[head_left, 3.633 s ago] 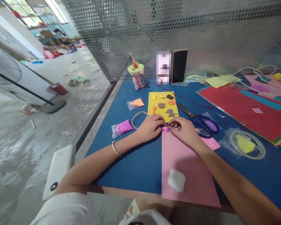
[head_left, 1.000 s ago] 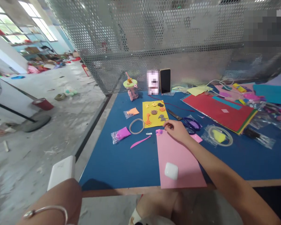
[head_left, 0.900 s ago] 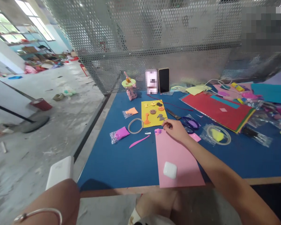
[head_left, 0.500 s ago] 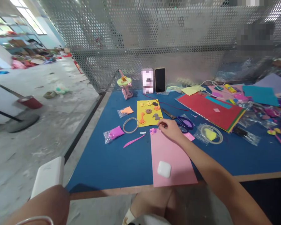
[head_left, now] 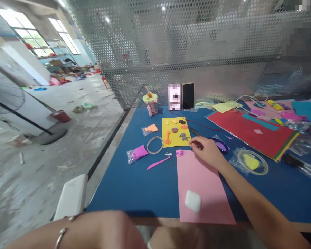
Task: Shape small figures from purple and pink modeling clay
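My right hand (head_left: 207, 150) hovers over or rests on the top right corner of a pink sheet (head_left: 204, 183), fingers curled in; whatever they pinch is hidden. Beside it lie dark blue-handled scissors (head_left: 224, 145), partly covered by the hand. A small pink and purple clay piece (head_left: 179, 153) sits at the sheet's top left corner. Lower on the sheet lies a smooth white rounded slab (head_left: 193, 200). My left hand (head_left: 116, 230) is at the bottom edge of the picture, blurred, below the table edge, its fingers not discernible.
A yellow card (head_left: 175, 138) carries several clay animals. Left of the sheet are a pink clay knife (head_left: 158, 163), a clear ring (head_left: 155, 145) and a bag of magenta clay (head_left: 140, 152). Red sheets (head_left: 248, 131) lie at right. A phone (head_left: 188, 97) leans on the mesh panel.
The view has swung left, so the table appears farther right. My left arm has moved inward to the right along the bottom. My right hand stays by the sheet's top right corner.
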`<state>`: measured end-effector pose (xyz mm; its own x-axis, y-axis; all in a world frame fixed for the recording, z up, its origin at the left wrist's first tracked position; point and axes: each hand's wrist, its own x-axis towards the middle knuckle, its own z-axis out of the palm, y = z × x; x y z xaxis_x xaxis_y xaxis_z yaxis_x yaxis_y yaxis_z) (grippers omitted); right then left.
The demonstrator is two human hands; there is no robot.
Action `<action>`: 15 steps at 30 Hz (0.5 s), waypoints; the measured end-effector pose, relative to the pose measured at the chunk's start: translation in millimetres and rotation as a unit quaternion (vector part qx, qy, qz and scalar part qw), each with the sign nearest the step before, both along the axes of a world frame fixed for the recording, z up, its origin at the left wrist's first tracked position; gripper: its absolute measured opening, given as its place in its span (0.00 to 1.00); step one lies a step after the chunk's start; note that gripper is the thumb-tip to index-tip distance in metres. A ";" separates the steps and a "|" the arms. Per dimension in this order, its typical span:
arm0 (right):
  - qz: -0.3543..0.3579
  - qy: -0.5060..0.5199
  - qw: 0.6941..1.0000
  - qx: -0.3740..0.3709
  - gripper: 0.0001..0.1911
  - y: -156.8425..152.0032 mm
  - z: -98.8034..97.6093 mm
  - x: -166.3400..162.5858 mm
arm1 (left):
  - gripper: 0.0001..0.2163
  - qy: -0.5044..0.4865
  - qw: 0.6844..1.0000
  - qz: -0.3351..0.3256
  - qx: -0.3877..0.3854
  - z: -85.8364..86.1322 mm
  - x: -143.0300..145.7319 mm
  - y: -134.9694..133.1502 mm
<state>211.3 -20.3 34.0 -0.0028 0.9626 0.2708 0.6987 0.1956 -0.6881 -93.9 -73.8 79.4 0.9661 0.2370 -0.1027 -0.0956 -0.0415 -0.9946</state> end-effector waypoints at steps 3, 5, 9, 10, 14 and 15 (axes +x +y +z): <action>-0.040 -0.081 0.996 -0.003 0.09 1.2 1.1 25.9 | 0.22 -0.012 0.985 -0.143 -0.096 0.9 13.8 41.8; -0.076 -0.143 0.987 0.001 0.10 2.9 -3.7 45.8 | 0.13 -0.083 0.902 -0.289 -0.310 1.1 28.4 75.7; -0.092 -0.219 0.970 -0.054 0.20 5.1 -19.5 74.5 | 0.07 -0.217 0.851 -0.169 -0.447 -8.8 65.2 155.3; -0.085 -0.225 0.969 -0.062 0.23 5.4 -23.3 78.0 | 0.08 -0.222 0.849 -0.130 -0.462 -12.7 74.8 175.1; -0.073 -0.241 0.965 -0.074 0.23 7.5 -33.4 82.0 | 0.12 -0.328 0.801 0.103 -0.490 -26.5 112.5 243.8; -0.077 -0.239 0.965 -0.073 0.22 8.1 -34.8 82.0 | 0.14 -0.356 0.792 0.127 -0.479 -29.3 121.2 258.0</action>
